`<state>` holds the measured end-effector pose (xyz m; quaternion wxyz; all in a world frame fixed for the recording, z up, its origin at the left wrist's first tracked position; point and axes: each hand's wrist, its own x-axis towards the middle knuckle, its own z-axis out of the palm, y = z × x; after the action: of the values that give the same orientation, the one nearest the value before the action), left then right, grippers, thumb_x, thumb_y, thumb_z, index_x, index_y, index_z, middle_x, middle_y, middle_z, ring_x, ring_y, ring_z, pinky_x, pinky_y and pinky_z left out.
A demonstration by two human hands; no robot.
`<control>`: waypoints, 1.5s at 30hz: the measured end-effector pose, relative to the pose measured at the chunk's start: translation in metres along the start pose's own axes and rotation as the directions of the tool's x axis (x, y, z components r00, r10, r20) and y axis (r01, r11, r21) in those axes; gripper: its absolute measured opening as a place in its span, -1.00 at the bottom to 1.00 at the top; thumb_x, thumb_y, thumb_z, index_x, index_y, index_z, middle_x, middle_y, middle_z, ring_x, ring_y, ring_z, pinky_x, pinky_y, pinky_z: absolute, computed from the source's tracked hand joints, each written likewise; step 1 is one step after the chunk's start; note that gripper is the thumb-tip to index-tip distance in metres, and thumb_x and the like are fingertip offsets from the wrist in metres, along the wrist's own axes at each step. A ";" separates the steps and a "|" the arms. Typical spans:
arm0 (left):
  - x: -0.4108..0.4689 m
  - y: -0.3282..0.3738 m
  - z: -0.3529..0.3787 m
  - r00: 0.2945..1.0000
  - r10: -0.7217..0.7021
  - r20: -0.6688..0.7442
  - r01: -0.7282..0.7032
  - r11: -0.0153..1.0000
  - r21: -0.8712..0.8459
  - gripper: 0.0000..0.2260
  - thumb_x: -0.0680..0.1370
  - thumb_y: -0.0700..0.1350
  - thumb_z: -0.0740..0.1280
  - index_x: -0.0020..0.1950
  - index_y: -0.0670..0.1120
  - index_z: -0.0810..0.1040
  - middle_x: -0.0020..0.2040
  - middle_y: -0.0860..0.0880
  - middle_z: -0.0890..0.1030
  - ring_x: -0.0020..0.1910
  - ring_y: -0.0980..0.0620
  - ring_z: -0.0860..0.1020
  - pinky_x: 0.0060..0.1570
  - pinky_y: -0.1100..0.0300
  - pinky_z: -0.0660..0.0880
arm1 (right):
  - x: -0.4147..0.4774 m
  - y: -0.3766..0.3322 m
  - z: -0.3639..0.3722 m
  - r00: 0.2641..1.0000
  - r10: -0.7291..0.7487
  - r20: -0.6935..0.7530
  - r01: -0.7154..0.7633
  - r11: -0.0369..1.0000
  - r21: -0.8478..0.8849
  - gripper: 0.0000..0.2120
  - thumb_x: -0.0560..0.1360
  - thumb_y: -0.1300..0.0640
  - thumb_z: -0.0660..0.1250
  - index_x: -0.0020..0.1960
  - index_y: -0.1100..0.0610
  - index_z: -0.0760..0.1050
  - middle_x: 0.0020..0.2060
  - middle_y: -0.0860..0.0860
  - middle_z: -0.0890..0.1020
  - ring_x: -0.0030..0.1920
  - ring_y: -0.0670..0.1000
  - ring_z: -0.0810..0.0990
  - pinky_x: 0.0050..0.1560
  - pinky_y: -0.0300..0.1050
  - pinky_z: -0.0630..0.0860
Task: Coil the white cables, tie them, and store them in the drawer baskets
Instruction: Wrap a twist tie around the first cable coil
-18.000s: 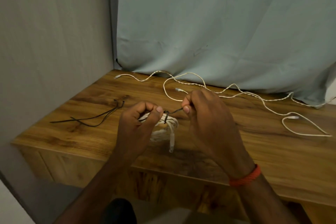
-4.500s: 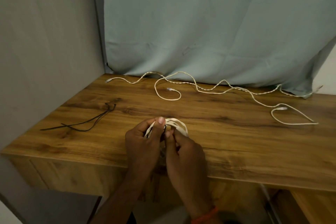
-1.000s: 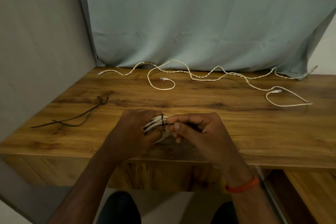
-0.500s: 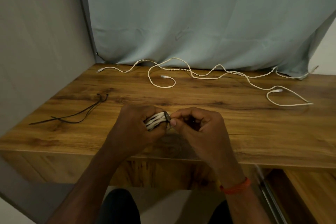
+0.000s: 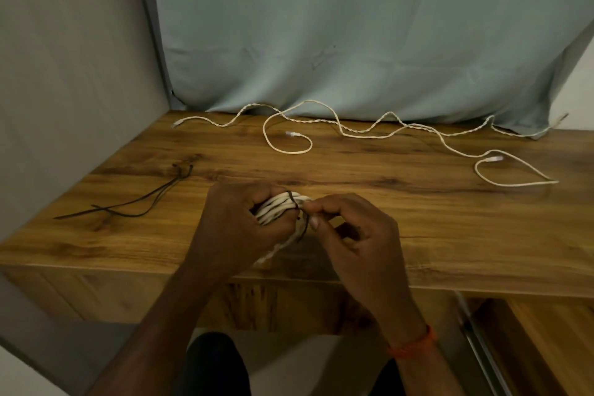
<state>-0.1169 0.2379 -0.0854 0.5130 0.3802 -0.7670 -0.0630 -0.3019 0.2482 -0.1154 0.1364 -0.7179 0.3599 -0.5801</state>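
At the near edge of the brown wood-grain table top, one coiled bundle of white cable is held just above the surface. The left hand is wrapped round the coil's left side, its fingers curled tightly over the strands. One thin black tie is passed across the bundle, and its loose end hangs down on the right. That end is pinched between the thumb and forefinger of the right hand, whose other fingers are curled. A short tail of the coil trails down below the left hand.

Along the far edge, what appear to be two loose white cables are laid out, partly twisted together, from far left to far right. Four ends can be counted, and a loop is formed at each side.

On the left of the table, a small bunch of spare black ties is seen, well apart from the hands; their number cannot be told.

One orange band is worn on the right wrist. A pale blue-grey cloth is hung behind the table.

At the near right, below the table edge, one metal rail is seen; whatever is held there is hidden.
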 end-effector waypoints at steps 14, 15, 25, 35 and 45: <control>0.000 0.001 -0.001 0.968 -0.231 0.099 0.248 0.937 -0.247 -0.78 0.44 -0.34 0.50 -0.11 -0.01 0.69 -0.40 0.10 0.67 -0.51 0.15 0.61 -0.51 0.34 0.49 | 0.001 0.008 -0.011 0.911 -0.342 0.231 0.411 0.798 -0.441 -0.85 0.59 0.18 0.35 0.07 0.18 0.68 -0.06 0.09 0.64 -0.09 0.07 0.59 -0.23 -0.01 0.52; 0.000 0.002 -0.001 0.965 -0.243 0.099 0.262 0.926 -0.271 -0.78 0.44 -0.34 0.50 -0.12 0.00 0.69 -0.41 0.07 0.67 -0.52 0.13 0.61 -0.51 0.32 0.49 | 0.001 0.008 -0.012 0.895 -0.367 0.255 0.446 0.763 -0.468 -0.85 0.60 0.19 0.34 0.08 0.18 0.67 -0.05 0.09 0.64 -0.09 0.08 0.58 -0.23 -0.01 0.51; 0.001 0.000 -0.004 0.946 -0.294 0.133 0.322 0.881 -0.346 -0.86 0.43 -0.34 0.50 -0.14 -0.11 0.70 -0.45 -0.09 0.64 -0.57 0.01 0.56 -0.53 0.25 0.48 | 0.005 -0.002 -0.014 0.815 -0.503 0.290 0.568 0.592 -0.572 -0.88 0.59 0.24 0.37 0.04 0.16 0.68 -0.11 0.08 0.67 -0.21 0.09 0.59 -0.30 -0.03 0.48; 0.001 0.000 -0.006 0.921 -0.344 0.181 0.389 0.819 -0.422 -0.95 0.41 -0.27 0.50 -0.16 -0.16 0.70 -0.46 -0.12 0.62 -0.57 0.01 0.54 -0.53 0.26 0.47 | 0.001 -0.004 -0.012 0.775 -0.571 0.272 0.603 0.537 -0.590 -0.88 0.58 0.25 0.38 -0.05 0.14 0.70 -0.16 0.08 0.67 -0.26 0.09 0.60 -0.33 0.01 0.51; 0.002 0.002 -0.008 0.921 -0.328 0.209 0.388 0.800 -0.457 -0.91 0.37 -0.19 0.48 -0.16 -0.18 0.70 -0.44 -0.14 0.63 -0.54 0.03 0.55 -0.55 0.27 0.48 | 0.002 -0.006 -0.013 0.754 -0.578 0.313 0.626 0.487 -0.609 -0.86 0.60 0.23 0.35 0.01 0.17 0.70 -0.12 0.08 0.69 -0.21 0.08 0.63 -0.30 -0.01 0.54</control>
<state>-0.1121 0.2405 -0.0789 0.5241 0.3713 -0.6692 -0.3737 -0.3117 0.2540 -0.1063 -0.3366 -0.8135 0.2676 -0.3916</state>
